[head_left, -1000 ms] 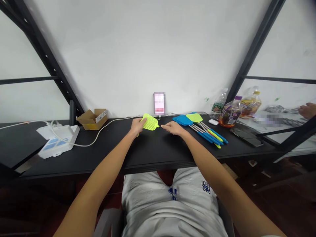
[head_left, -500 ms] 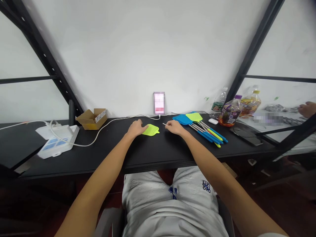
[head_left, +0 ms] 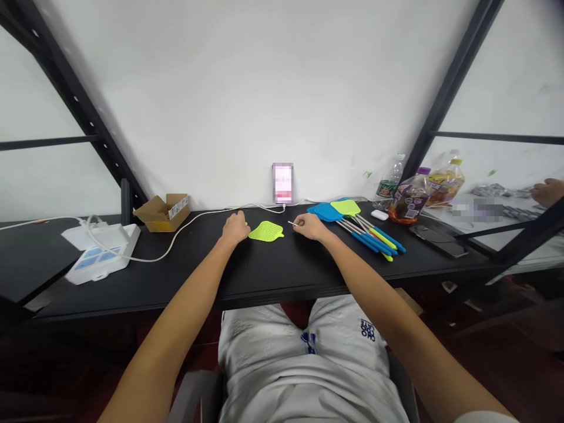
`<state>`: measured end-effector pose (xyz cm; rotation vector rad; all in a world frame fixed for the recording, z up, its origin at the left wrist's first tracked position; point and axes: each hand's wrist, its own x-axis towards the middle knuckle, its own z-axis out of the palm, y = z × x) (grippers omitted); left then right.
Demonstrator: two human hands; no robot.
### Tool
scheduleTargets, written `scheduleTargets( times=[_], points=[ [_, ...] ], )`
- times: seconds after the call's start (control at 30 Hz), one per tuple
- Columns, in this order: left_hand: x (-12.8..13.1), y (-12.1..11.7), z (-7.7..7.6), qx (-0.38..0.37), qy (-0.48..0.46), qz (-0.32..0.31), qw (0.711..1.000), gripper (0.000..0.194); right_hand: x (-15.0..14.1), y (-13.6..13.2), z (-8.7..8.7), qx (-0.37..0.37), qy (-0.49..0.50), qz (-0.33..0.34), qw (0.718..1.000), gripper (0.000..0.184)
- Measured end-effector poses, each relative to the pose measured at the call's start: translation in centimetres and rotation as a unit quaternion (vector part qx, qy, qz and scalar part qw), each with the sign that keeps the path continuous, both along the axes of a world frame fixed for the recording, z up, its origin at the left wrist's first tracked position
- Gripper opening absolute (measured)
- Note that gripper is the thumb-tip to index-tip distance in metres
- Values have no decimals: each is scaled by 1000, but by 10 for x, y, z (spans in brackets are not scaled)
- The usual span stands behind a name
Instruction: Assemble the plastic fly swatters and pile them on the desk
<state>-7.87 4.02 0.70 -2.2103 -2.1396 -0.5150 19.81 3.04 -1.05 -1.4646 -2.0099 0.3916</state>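
Observation:
A yellow-green fly swatter head (head_left: 266, 231) with a perforated face lies flat on the black table between my hands, its short neck pointing right. My left hand (head_left: 235, 228) rests just left of it, fingers curled; a small yellow-green bit shows at the fingertips, and what it belongs to is hidden. My right hand (head_left: 309, 227) is closed in a pinch around a thin metal rod (head_left: 292, 223), whose tip sticks out leftward, toward the swatter head's neck but apart from it. The rod's other end is concealed by the hand.
Several blue and yellow-green fly swatters (head_left: 368, 232) lie piled at right, near bottles (head_left: 410, 200), a white case (head_left: 379, 215) and a dark phone (head_left: 438, 241). A lit phone (head_left: 282, 183) leans on the wall. Leftward are an opened cardboard box (head_left: 163, 212), a white box (head_left: 103, 252) and a cable.
My left hand has drawn back to the left, off the swatter head, which is now fully uncovered on the table. My right hand stays nearly in place with the rod.

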Motion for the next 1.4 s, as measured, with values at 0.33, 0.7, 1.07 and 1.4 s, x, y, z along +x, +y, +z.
scheduleTargets(
  times=[0.33,0.7,1.07,1.4],
  points=[
    [2,-2,3,-27,30,10,999,42,0,4,-3,5,4,13,1000,10],
    [6,-5,8,-77,29,13,997,24,-1,2,-2,-4,10,41,999,7],
    [5,-5,5,-28,-18,13,999,21,-3,-4,2,8,13,55,998,14],
    [11,-3,-1,72,-85,-109,988,22,-5,-6,5,47,50,41,997,21]
  ],
)
